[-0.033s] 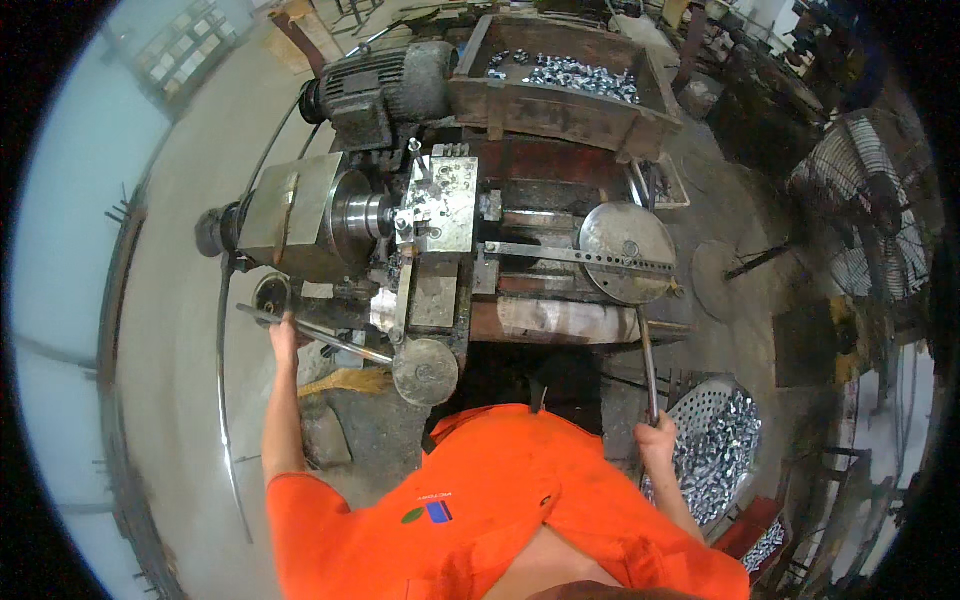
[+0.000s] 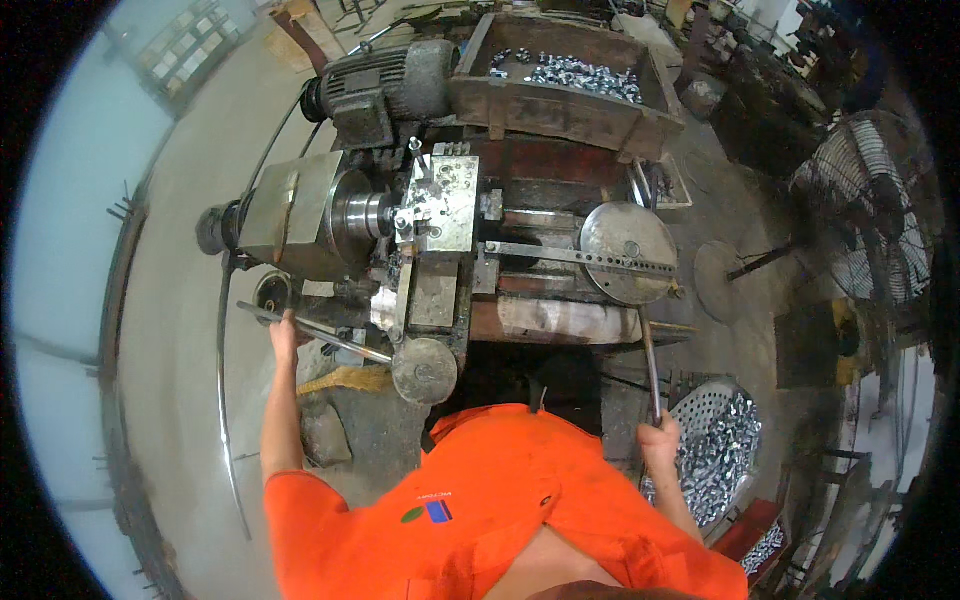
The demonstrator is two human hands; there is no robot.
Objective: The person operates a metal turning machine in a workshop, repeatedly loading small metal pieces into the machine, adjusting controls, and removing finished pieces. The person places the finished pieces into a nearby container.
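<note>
My left hand (image 2: 284, 336) is closed round the outer part of a steel lever (image 2: 345, 345), which slants down to a round metal hub (image 2: 425, 371). On the right, my right hand (image 2: 658, 442) grips the lower end of an upright steel bar (image 2: 652, 370). That bar runs up toward a large round disc (image 2: 612, 230), crossed by a flat link with a row of holes (image 2: 560, 255). Between them stands a lathe-like machine, its bright tool block (image 2: 457, 205) close beside the round spindle (image 2: 358, 214). Whatever sits at the spindle tip is too small to make out.
Behind the machine are an electric motor (image 2: 385, 88) and a wooden box (image 2: 560, 113) of small shiny metal parts. A perforated basket (image 2: 700, 402) of similar parts stands near my right forearm. A caged fan (image 2: 865, 205) is farther right. A broom head (image 2: 350, 379) lies below the left lever.
</note>
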